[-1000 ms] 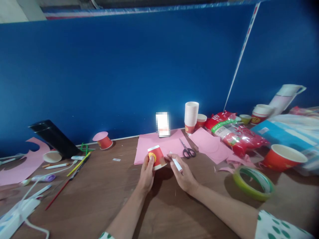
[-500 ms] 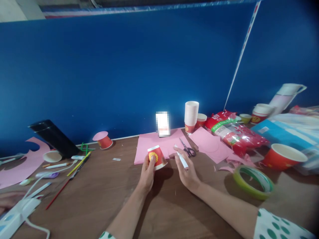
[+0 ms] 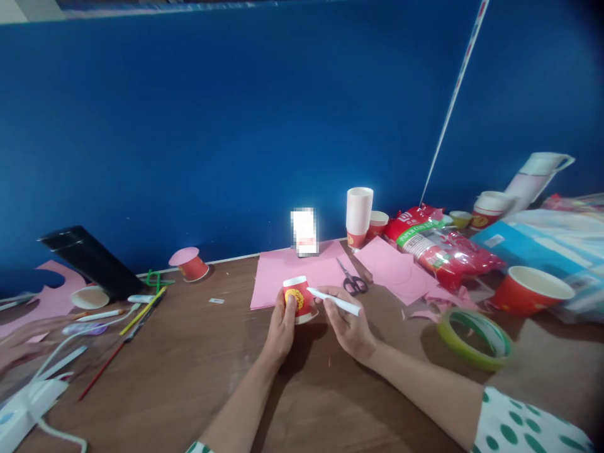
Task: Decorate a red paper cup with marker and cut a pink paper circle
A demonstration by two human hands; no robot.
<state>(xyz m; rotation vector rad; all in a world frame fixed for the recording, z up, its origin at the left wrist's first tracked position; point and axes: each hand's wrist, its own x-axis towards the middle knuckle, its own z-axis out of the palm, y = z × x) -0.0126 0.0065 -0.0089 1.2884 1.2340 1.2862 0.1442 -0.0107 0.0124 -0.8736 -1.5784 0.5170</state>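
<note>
My left hand [image 3: 282, 324] grips a red paper cup [image 3: 306, 301] with a yellow emblem, thumb on its printed side, above the brown table. In my right hand [image 3: 348, 327] is a white marker pen [image 3: 337, 302], its tip pointing left at the upper right side of the cup; whether the tip touches I cannot tell. Behind the cup lies a stack of pink paper [image 3: 274, 270]. A smartphone [image 3: 304, 231] with a bright, blurred-out screen stands on the paper. Black-handled scissors [image 3: 353, 282] rest at the paper's right edge.
To the right are stacked paper cups [image 3: 359, 214], a red bag of paper cups [image 3: 438, 245], green tape [image 3: 474, 340] and a red cup [image 3: 533, 292]. Leftward lie a cup with a pink disc [image 3: 191, 265], a black cylinder [image 3: 94, 261], brushes and a power strip [image 3: 33, 409]. Another person's hand [image 3: 28, 336] is at far left.
My right hand has turned the marker so its tip points at the cup and brought it close. The cup is held more upright. Another person's hand has moved in at the left.
</note>
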